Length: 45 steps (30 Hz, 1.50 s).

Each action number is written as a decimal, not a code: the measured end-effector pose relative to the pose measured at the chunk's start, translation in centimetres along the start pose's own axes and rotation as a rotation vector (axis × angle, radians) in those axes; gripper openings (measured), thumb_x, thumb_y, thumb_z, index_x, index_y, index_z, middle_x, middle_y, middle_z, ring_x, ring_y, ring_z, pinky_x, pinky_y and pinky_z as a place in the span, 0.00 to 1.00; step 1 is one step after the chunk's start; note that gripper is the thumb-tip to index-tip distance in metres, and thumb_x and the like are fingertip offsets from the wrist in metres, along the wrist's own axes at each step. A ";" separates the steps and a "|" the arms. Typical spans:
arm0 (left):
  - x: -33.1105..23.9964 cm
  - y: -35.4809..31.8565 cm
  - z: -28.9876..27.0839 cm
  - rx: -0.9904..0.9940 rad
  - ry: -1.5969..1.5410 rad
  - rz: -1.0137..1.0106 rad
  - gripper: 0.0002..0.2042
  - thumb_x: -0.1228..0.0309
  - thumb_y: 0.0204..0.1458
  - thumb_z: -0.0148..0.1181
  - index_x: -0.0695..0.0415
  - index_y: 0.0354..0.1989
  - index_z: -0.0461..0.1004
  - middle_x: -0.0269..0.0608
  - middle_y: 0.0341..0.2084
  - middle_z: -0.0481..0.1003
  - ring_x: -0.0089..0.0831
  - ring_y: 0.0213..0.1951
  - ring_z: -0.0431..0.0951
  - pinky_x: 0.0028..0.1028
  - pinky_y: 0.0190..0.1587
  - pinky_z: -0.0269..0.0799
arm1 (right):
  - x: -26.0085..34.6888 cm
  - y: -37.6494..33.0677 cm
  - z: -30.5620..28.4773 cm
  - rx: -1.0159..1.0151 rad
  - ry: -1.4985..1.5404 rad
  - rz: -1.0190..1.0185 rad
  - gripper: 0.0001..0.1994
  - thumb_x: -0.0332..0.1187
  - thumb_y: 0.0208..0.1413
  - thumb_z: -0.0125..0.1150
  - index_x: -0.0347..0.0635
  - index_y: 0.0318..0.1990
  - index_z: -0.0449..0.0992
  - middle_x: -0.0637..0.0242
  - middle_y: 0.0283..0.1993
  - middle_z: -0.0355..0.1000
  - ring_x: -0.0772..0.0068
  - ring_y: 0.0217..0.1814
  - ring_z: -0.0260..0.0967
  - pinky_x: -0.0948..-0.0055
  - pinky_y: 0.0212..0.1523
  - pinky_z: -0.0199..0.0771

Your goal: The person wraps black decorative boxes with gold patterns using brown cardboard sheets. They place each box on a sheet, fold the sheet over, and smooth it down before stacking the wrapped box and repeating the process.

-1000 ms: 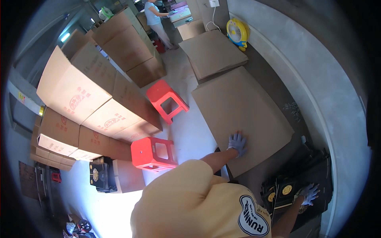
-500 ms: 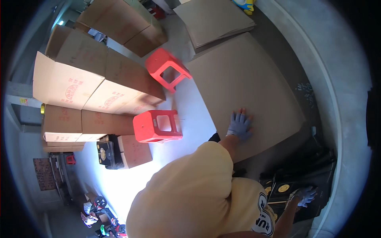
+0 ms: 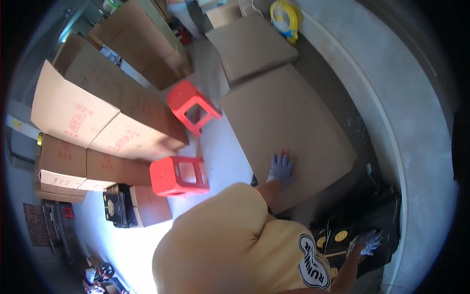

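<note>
My left hand, in a grey-blue glove with bare fingertips, lies flat with its fingers spread on a large brown cardboard sheet. Low on the right, my right hand, gloved alike, rests with fingers stretched out over black flat packages printed with gold round emblems. Nothing shows in its grasp. The yellow-shirted arm and shoulder fill the lower middle.
Two red plastic stools, one farther off and one closer, stand left of the cardboard. Tall brown cartons line the left. Beyond lies a smaller cardboard stack, with a yellow-and-blue object by the pale wall.
The whole view has shifted, so the stools and cardboard appear lower and farther left. More of the yellow-and-blue object shows. Both hands keep their places on the cardboard and black packages.
</note>
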<state>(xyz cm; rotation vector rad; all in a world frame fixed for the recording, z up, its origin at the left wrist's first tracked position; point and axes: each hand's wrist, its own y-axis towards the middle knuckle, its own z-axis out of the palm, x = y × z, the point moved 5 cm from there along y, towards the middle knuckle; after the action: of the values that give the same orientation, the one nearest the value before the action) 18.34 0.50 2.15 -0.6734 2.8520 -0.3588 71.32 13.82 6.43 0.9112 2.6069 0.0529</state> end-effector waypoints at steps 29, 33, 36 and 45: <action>0.6 -0.3 1.1 -0.268 -0.029 0.123 0.33 0.48 0.54 0.48 0.50 0.67 0.58 0.57 0.68 0.50 0.52 0.70 0.45 0.57 0.67 0.38 | 13.0 -28.9 -17.6 0.052 0.990 -1.032 0.24 0.30 0.51 0.59 0.40 0.58 0.68 0.53 0.57 0.69 0.51 0.63 0.63 0.61 0.64 0.61; -0.9 -0.8 -1.2 0.106 -0.131 0.933 0.27 0.55 0.48 0.56 0.49 0.59 0.67 0.50 0.63 0.60 0.46 0.67 0.54 0.53 0.65 0.49 | 16.5 -29.8 -8.2 0.414 0.854 -0.527 0.33 0.43 0.49 0.59 0.37 0.62 0.63 0.48 0.62 0.64 0.49 0.66 0.59 0.61 0.65 0.59; 5.7 -1.2 1.8 -0.348 -0.280 1.692 0.23 0.57 0.46 0.60 0.45 0.53 0.70 0.45 0.59 0.64 0.44 0.56 0.67 0.47 0.56 0.64 | 18.3 -30.4 -6.7 0.470 0.917 -0.274 0.37 0.47 0.49 0.57 0.36 0.65 0.59 0.45 0.64 0.61 0.50 0.67 0.58 0.61 0.66 0.58; 26.9 15.4 -5.9 -0.224 0.147 0.642 0.29 0.49 0.54 0.50 0.43 0.65 0.61 0.46 0.68 0.54 0.49 0.68 0.52 0.55 0.64 0.48 | 19.4 -31.9 -4.4 0.395 0.670 0.056 0.36 0.52 0.53 0.52 0.48 0.68 0.57 0.46 0.68 0.55 0.45 0.70 0.51 0.56 0.67 0.54</action>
<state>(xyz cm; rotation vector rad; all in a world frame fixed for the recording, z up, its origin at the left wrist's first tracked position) -13.05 2.62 0.08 0.2690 3.0639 0.0163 36.83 0.78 -1.09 1.2751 3.2830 -0.1800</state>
